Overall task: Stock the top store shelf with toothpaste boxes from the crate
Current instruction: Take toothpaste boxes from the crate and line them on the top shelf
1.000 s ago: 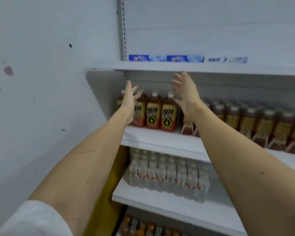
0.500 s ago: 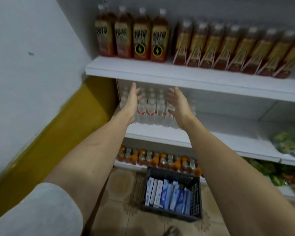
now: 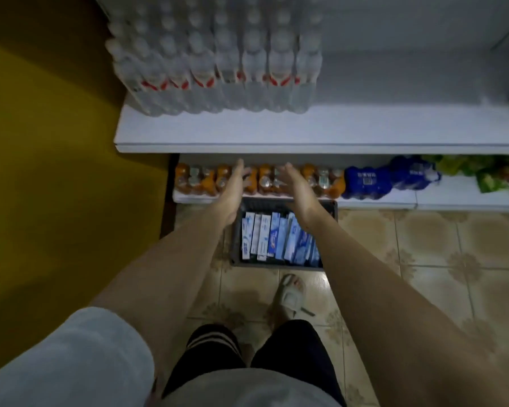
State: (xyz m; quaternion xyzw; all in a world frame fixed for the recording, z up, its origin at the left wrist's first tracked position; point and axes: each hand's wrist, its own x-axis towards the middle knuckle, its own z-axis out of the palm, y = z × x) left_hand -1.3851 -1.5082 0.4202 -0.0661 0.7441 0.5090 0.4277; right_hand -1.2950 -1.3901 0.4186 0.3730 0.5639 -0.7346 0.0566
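Observation:
A dark plastic crate [image 3: 329, 208] stands on the tiled floor against the bottom shelf. Several blue and white toothpaste boxes [image 3: 272, 240] stand on edge inside it. My left hand [image 3: 235, 188] hovers above the crate's far left corner, fingers straight and holding nothing. My right hand [image 3: 299, 190] is stretched out over the crate's far right part, palm turned inward, also holding nothing. Both arms reach down from above. The top shelf is out of view.
A white shelf [image 3: 306, 133] carries packs of water bottles [image 3: 215, 69]. The bottom shelf holds orange drink bottles [image 3: 199, 180] and blue packs [image 3: 368, 182]. A yellow wall [image 3: 56, 142] is at left. My sandalled foot [image 3: 290, 293] stands just behind the crate.
The view has swung down from the top shelf to the floor. Both hands have dropped from shelf height to just over the crate, still holding nothing.

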